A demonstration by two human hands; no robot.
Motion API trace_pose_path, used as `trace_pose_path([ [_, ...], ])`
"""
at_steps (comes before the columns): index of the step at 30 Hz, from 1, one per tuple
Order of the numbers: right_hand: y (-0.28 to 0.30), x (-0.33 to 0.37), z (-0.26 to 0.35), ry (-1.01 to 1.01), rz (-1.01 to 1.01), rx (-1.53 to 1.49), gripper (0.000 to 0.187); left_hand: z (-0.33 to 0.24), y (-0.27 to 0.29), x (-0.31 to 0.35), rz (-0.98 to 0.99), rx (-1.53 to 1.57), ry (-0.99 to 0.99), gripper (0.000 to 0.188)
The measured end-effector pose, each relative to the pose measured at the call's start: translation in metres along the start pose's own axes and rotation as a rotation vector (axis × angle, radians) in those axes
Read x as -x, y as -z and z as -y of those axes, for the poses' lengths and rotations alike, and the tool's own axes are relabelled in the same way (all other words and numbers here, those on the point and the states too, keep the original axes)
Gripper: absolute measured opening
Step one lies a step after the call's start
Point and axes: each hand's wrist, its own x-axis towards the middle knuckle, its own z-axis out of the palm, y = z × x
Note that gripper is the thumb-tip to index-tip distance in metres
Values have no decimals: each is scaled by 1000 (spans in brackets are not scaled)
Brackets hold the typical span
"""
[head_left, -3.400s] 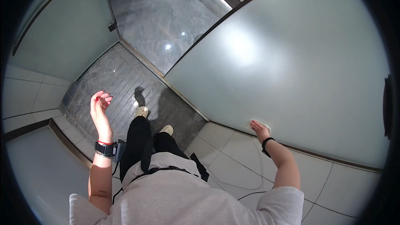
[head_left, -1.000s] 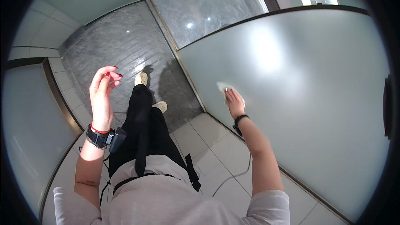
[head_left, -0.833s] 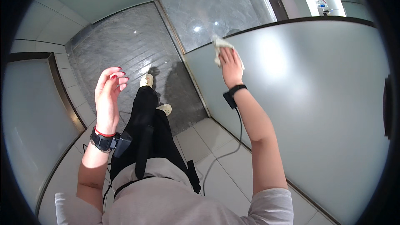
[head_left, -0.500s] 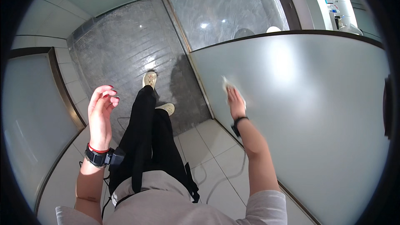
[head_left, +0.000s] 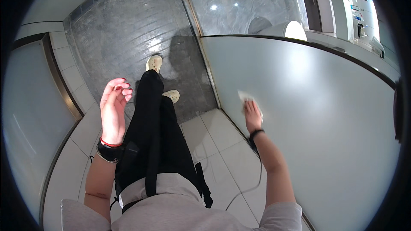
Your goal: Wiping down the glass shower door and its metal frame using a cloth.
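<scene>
My right hand [head_left: 253,117] lies with its fingers extended over a thin white cloth [head_left: 242,96], pressing it against a frosted glass panel [head_left: 325,115] on the right. Edges of the cloth stick out past the fingertips and beside the palm. To the left, my left hand [head_left: 114,113] is raised in the air above the floor, fingers loosely curled and apart, with nothing visible in it. It touches no surface.
A second frosted panel [head_left: 34,102] with a metal frame stands at the left. Grey flooring [head_left: 115,30] lies ahead, pale tiles [head_left: 218,145] nearer. A thin cable [head_left: 261,171] hangs by my right arm. Beyond the panel are a white rounded object [head_left: 294,31] and a shelf with small items [head_left: 358,19].
The view has shifted, showing more beyond the panel. My right hand and the cloth appear slightly lower and farther right; my left hand keeps its loose curl.
</scene>
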Motion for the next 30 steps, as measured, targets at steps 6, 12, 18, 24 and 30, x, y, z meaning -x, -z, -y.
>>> trace_pose_path([
  [6,170,-149,-85,-247,-378,-35,47,0,-7,1,20,-10,8,22],
  [12,148,-144,-51,-116,-43,131,48,0,-1,0,28,8,22,20],
  [18,-92,76,30,22,114,964,59,0,0,-17,-75,85,24,23],
  [24,-157,144,45,96,75,860,56,-7,31,-33,-106,46,-41,24],
  [30,-157,84,20,53,37,910,55,-4,38,-42,-191,77,-52,25],
])
